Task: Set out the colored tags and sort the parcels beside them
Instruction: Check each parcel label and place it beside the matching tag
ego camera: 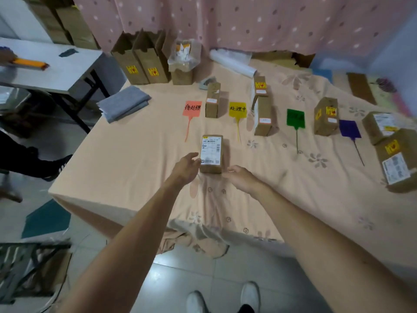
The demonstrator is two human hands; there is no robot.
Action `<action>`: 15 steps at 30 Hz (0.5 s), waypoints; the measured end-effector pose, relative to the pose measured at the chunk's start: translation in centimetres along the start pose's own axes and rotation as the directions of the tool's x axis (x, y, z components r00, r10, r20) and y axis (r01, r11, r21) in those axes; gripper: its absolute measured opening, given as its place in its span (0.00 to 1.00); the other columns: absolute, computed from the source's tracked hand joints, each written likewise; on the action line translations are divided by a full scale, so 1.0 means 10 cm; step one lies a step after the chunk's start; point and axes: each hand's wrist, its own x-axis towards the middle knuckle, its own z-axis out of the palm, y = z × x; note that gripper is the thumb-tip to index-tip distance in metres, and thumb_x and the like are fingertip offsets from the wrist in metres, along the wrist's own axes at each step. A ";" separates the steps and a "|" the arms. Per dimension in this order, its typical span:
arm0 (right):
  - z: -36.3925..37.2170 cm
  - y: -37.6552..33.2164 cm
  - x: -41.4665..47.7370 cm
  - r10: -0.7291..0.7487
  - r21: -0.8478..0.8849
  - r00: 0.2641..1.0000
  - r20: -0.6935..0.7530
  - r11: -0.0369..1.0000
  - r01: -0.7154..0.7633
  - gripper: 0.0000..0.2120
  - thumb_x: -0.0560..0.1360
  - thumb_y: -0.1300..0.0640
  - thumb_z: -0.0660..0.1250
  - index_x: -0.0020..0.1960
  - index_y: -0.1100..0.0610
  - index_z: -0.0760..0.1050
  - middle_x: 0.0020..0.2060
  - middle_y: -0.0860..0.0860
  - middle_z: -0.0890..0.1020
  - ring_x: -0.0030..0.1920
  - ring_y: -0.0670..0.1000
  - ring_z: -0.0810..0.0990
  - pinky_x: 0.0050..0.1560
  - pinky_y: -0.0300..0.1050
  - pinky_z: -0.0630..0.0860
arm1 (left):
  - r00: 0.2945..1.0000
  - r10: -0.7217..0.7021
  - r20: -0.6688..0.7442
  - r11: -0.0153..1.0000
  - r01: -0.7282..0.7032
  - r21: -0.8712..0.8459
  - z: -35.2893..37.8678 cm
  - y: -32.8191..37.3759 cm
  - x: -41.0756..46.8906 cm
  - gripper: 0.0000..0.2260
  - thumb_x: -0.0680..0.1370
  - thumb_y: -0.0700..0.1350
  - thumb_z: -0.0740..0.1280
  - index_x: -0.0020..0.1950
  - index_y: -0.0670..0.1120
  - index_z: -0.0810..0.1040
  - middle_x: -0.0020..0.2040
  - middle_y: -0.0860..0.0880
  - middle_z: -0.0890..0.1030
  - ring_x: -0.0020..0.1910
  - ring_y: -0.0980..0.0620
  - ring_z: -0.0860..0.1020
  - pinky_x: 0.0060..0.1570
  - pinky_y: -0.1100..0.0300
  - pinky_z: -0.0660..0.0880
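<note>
Left hand (187, 166): fingers loosely open, touching the labelled parcel (211, 152). Right hand (240, 177): fingers relaxed, empty, just beside it.

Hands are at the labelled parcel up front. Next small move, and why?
Probably close both hands on the parcel and lift it. The left hand is at its left edge and the right hand just off its near right corner. Neither grips yet. It lies nearer than the red tag and yellow tag, unsorted.

Makeshift parcel-sorting room, cloth-covered table (135, 168), pink curtain (248, 19), stacked cartons (140, 59)
</note>
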 end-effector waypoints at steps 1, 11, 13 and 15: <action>0.04 0.03 0.07 -0.003 0.015 1.000 0.019 1.000 0.002 0.14 0.77 0.50 0.67 0.61 0.50 0.75 0.57 0.47 0.80 0.59 0.49 0.78 0.63 0.48 0.74 | 0.999 -0.043 0.007 0.998 0.044 -0.049 0.07 -0.04 0.04 0.23 0.83 0.51 0.61 0.78 0.48 0.68 0.72 0.44 0.76 0.71 0.45 0.74 0.70 0.55 0.69; 0.11 0.17 0.49 0.000 0.229 0.999 0.036 0.973 -0.008 0.14 0.82 0.60 0.64 0.67 0.59 0.75 0.55 0.49 0.79 0.56 0.47 0.75 0.33 0.20 0.68 | 0.995 -0.103 0.004 0.963 0.101 -0.250 0.59 -0.15 0.21 0.13 0.82 0.43 0.65 0.64 0.44 0.82 0.54 0.51 0.82 0.51 0.54 0.78 0.38 0.76 0.72; 0.12 0.21 0.45 0.016 0.294 1.000 0.023 0.956 -0.022 0.12 0.81 0.57 0.65 0.63 0.58 0.76 0.52 0.47 0.81 0.53 0.47 0.77 0.37 0.27 0.72 | 0.986 -0.158 -0.058 0.955 0.138 -0.263 0.63 -0.11 0.08 0.13 0.82 0.46 0.65 0.65 0.43 0.79 0.55 0.49 0.80 0.52 0.53 0.76 0.45 0.66 0.71; 0.14 0.29 0.39 0.053 0.327 0.998 0.036 0.943 -0.062 0.14 0.80 0.54 0.66 0.64 0.56 0.78 0.57 0.48 0.83 0.58 0.48 0.78 0.52 0.38 0.72 | 0.969 -0.215 -0.121 0.950 0.179 -0.256 0.65 -0.05 -0.06 0.12 0.82 0.50 0.65 0.60 0.44 0.77 0.54 0.49 0.80 0.51 0.50 0.76 0.48 0.60 0.68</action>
